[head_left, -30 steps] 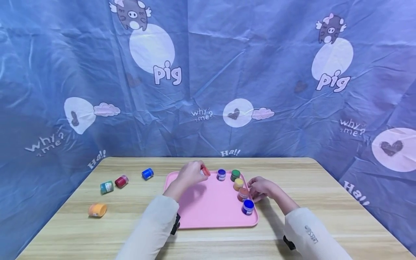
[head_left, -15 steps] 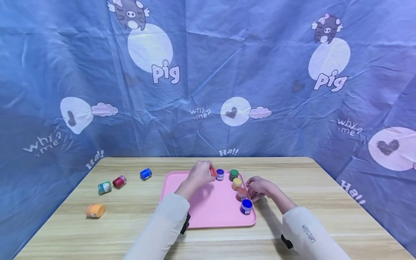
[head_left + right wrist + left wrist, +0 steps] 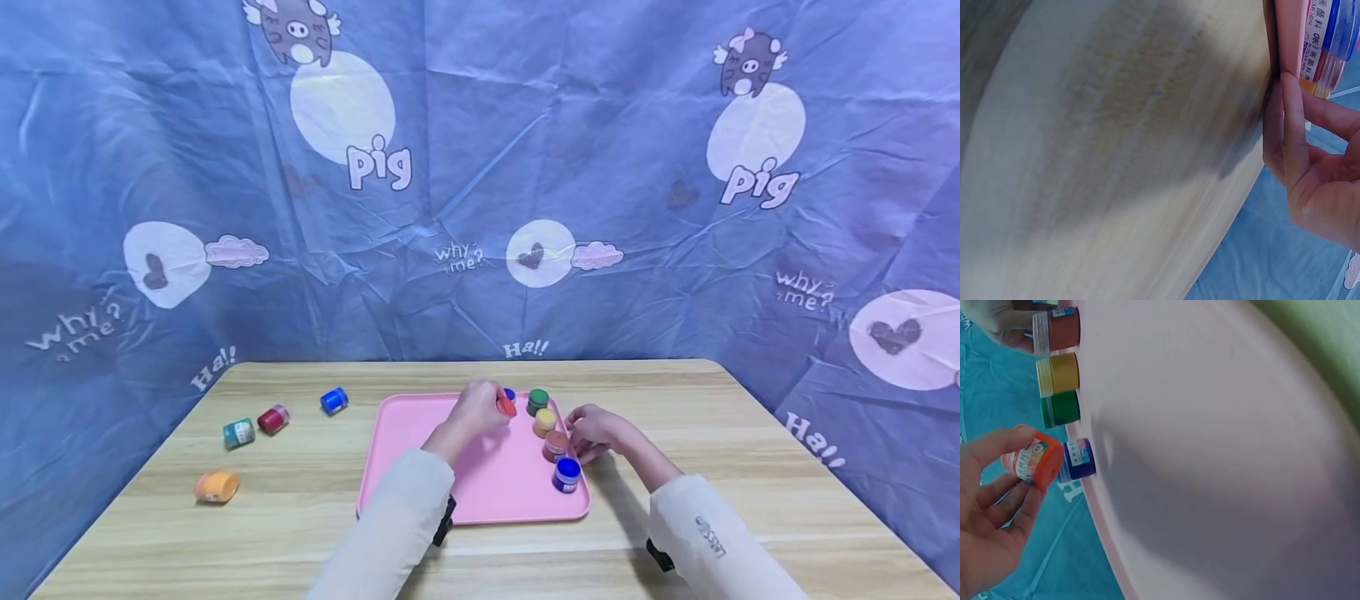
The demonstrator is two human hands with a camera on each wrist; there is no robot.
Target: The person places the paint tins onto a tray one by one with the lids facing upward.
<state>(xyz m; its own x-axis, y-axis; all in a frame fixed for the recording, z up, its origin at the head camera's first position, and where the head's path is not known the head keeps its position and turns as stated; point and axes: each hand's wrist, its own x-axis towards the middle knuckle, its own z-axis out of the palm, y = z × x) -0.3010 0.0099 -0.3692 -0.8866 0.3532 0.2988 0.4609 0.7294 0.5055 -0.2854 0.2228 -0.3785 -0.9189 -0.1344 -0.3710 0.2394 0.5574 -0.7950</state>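
Note:
In the head view my left hand is over the back part of a pink tray, pinching an orange-red paint jar between thumb and fingers. The left wrist view shows this jar tilted, overlapping a dark blue jar at the tray's back rim. Along the right side stand a green jar, a yellow jar, a brown jar and a blue jar. My right hand is at the tray's right rim; in the right wrist view its fingertips touch the rim's outside.
On the wooden table, left of the tray, lie a blue jar, a red jar, a teal jar and an orange jar, all on their sides. A blue printed curtain hangs behind the table.
My left hand has carried the orange-red jar rightward over the tray, and now partly covers the dark blue jar at the back. The right hand stays at the rim.

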